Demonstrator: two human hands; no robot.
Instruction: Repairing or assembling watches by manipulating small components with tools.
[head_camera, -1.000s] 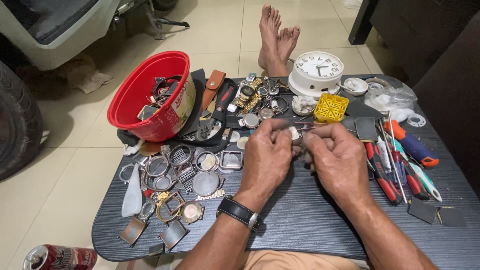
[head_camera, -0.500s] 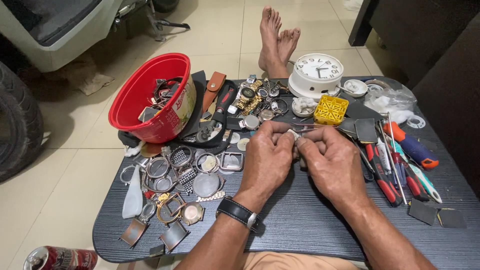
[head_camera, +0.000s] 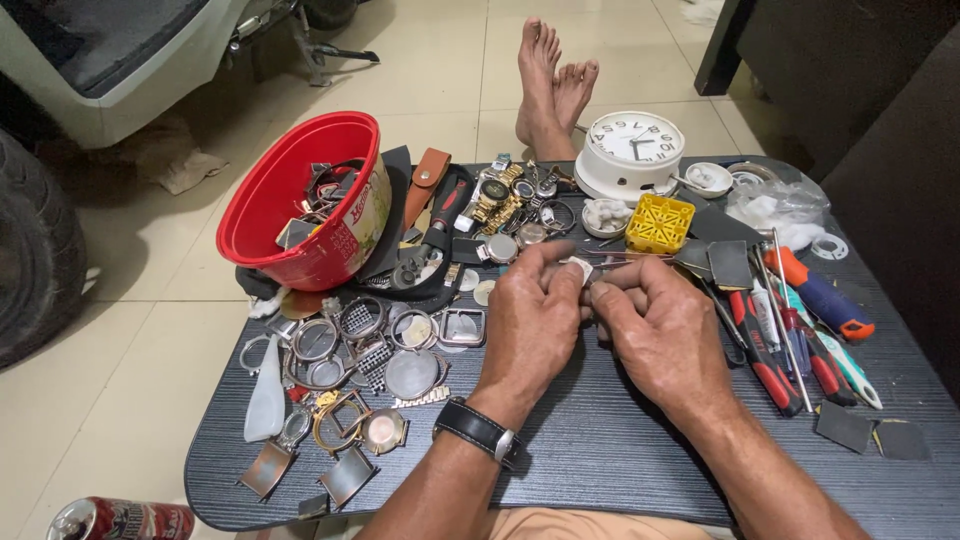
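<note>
both hands are together over the middle of the dark table (head_camera: 600, 450), knuckles up, fingers curled in. the left hand (head_camera: 533, 322), with a black watch (head_camera: 478, 430) strapped on its wrist, pinches a small pale part (head_camera: 580, 268) between thumb and forefinger, fingers closed tight around it. the right hand (head_camera: 662, 330) is curled too, thumb and fingertips pressed in just beside that same part; whether it grips the part or a thin tool is too small to tell. a thin pair of tweezers (head_camera: 640, 256) lies just beyond the fingertips, pointing toward the yellow block (head_camera: 660, 222).

so the pale part sits up off the table, between the two thumbs, in front of the white clock (head_camera: 632, 152). to the left, a red bowl (head_camera: 300, 200) full of watch bits, tilted on a dark cloth. below it, a spread of watch cases (head_camera: 350, 350) and rings, flat on the table. beyond the hands, a cluster of gold and silver wristwatches (head_camera: 505, 195). on the right, screwdrivers (head_camera: 800, 330) with red, orange and green handles, lying side by side. two bare feet (head_camera: 555, 85) rest on the tiled floor past the table's far edge. a drink can (head_camera: 120, 520) lies at the bottom left corner.
</note>
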